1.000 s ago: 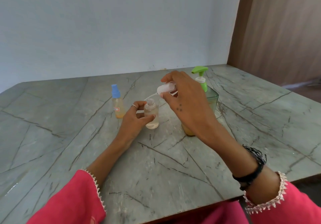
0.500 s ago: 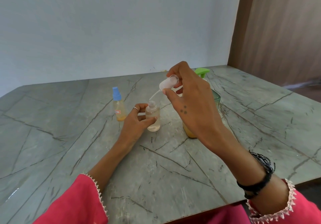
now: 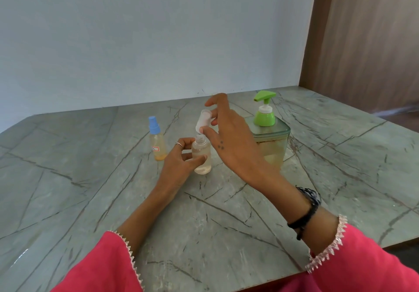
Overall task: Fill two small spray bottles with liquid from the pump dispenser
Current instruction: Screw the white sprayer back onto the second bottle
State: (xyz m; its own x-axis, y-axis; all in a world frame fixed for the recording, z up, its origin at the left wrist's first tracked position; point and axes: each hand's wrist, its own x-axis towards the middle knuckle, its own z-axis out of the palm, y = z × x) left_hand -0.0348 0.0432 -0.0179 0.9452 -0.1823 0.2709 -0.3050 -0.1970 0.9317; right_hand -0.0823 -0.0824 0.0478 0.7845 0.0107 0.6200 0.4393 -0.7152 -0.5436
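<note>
two spray bottles [image 3: 201,155] [image 3: 157,141], one pump dispenser [image 3: 267,136]

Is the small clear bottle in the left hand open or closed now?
Open. The small clear bottle shows a bare neck; the right hand pinches its white spray cap just above.

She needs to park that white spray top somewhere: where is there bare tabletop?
Bare marble table lies left of the blue-capped bottle, and along the near edge between the sleeves. It is crowded mid-table: left hand holds the open bottle, right hand pinches the spray top, pump dispenser beside.
</note>
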